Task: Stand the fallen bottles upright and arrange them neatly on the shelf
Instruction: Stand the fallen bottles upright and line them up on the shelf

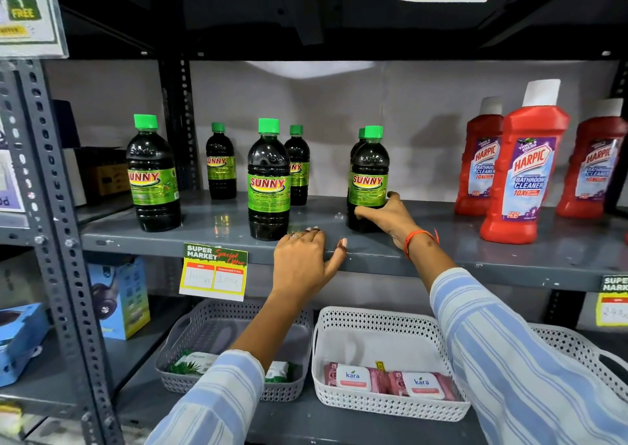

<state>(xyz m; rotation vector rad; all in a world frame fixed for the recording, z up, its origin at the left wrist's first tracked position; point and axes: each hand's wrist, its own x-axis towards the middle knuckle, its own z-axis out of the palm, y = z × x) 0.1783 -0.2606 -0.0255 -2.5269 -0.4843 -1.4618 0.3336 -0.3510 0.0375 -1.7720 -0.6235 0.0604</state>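
Observation:
Several dark Sunny bottles with green caps stand upright on the grey shelf (217,234). In front are a left bottle (153,176), a middle bottle (269,183) and a right bottle (368,172). Behind them stand two smaller-looking bottles (221,166) (298,166); another is mostly hidden behind the right one. My right hand (385,215) is wrapped around the base of the right front bottle. My left hand (302,257) rests on the shelf's front edge, fingers spread, just below the middle bottle, holding nothing.
Three red Harpic bottles (523,172) stand upright at the right of the same shelf. A price tag (214,274) hangs from the shelf edge. Below are a grey basket (238,315) and a white basket (384,322) with packets. A slotted steel upright (57,206) rises at left.

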